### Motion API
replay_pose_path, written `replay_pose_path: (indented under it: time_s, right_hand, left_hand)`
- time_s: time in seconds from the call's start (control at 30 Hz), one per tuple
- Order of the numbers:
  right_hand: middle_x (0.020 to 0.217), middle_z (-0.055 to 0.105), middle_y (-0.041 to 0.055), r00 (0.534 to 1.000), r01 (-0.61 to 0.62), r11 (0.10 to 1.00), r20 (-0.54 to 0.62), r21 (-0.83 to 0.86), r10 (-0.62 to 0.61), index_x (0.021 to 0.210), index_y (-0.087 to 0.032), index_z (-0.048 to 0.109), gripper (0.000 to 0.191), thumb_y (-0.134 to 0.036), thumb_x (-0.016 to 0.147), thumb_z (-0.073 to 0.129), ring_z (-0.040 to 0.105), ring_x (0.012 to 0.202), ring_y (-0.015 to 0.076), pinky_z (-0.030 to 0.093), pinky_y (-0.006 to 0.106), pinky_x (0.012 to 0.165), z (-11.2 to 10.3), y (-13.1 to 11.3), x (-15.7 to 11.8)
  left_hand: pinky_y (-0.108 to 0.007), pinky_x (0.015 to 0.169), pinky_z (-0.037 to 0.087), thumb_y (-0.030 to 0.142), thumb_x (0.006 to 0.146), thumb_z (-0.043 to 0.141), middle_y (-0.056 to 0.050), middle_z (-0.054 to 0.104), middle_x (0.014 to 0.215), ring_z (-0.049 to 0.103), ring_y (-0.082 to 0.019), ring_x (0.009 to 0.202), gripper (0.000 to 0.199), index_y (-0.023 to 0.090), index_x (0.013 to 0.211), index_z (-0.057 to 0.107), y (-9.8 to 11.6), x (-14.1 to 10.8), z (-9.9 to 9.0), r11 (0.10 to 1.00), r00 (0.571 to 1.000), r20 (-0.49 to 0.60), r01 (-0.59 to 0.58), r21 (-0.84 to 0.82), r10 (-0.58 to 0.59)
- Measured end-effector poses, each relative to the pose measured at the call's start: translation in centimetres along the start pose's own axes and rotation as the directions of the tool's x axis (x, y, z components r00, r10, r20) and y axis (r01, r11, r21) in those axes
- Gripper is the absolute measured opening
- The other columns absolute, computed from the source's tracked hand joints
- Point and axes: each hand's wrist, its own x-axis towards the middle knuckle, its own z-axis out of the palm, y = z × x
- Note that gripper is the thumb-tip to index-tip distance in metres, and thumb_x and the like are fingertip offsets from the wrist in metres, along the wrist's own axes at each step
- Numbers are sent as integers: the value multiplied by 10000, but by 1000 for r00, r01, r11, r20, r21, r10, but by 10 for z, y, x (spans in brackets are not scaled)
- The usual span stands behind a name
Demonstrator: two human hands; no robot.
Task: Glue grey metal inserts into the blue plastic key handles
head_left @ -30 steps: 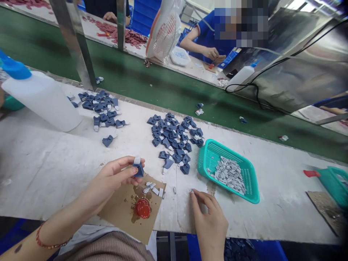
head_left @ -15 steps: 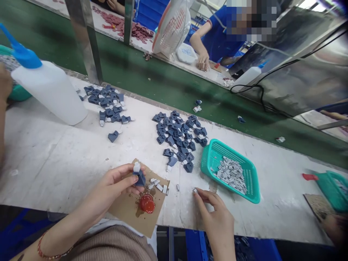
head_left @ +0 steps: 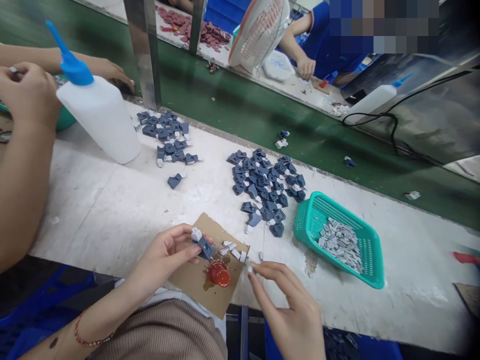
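Between its thumb and fingers, my left hand (head_left: 170,252) holds a dark blue plastic piece (head_left: 204,248) with a light grey end, above the brown cardboard (head_left: 217,301). My right hand (head_left: 288,295) pinches a small light grey piece (head_left: 250,269) at its fingertips, just off the cardboard's right edge. On the cardboard lie a red cap (head_left: 219,274) with wet liquid around it and several small grey pieces (head_left: 234,251). One more small grey piece (head_left: 260,256) rests on the white table beside the cardboard.
A green basket (head_left: 305,220) of grey pieces stands on the right. Piles of blue pieces (head_left: 262,182) (head_left: 165,127) lie farther back. At left are a white bottle (head_left: 101,120) with a blue nozzle and another person's arms (head_left: 28,150). A person sits across the green belt (head_left: 232,112).
My right hand has moved left toward the cardboard with the small piece. The blue piece in my left hand is tilted more. The neighbour's arms have come farther into view, and the view has shifted.
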Motion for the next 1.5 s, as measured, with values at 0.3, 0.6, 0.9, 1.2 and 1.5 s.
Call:
replay_pose_path:
  time_s: [0.3, 0.6, 0.9, 1.2, 1.5]
  right_hand:
    - [931, 649, 63, 970, 140, 990, 198, 24, -142, 957, -202, 642, 103, -145, 930, 560, 660, 886, 175, 550, 263, 727, 16, -29, 3]
    - [906, 650, 66, 964, 155, 987, 224, -29, -145, 930, -195, 652, 132, -154, 948, 528, 662, 842, 188, 552, 287, 692, 18, -34, 4]
    - [909, 658, 68, 967, 153, 988, 211, -18, -146, 938, -196, 663, 143, -152, 944, 528, 666, 860, 191, 560, 290, 712, 20, -35, 5]
    - [869, 676, 53, 984, 18, 993, 173, 116, -38, 871, -217, 686, 106, -185, 912, 593, 685, 804, 181, 567, 257, 665, 9, -41, 11]
    - [941, 721, 44, 994, -24, 977, 106, 213, 1, 882, -250, 716, 65, -202, 859, 679, 704, 897, 198, 593, 285, 761, -7, -57, 27]
  left_hand:
    - [-273, 810, 533, 278, 861, 677, -81, 734, 1125, 662, -199, 1011, 170, 192, 1007, 684, -7, -8, -5, 1000, 999, 37, 16, -18, -15]
    - [-284, 832, 523, 275, 837, 702, -64, 715, 1122, 664, -185, 949, 163, 192, 976, 679, -13, -9, -6, 999, 999, 39, -5, -43, 7]
    - [-318, 846, 503, 270, 843, 679, -61, 722, 1030, 669, -184, 881, 182, 197, 1007, 647, -22, -6, -3, 1000, 997, 71, -22, -8, 22]
    - [-298, 810, 527, 230, 827, 698, -62, 740, 989, 690, -174, 858, 173, 181, 975, 622, -25, -7, 5, 998, 997, 67, -45, -53, 48]
    - [-270, 802, 576, 158, 829, 701, -34, 747, 1034, 719, -158, 868, 102, 200, 916, 671, -17, -11, 22, 977, 988, 76, -118, -177, 134]
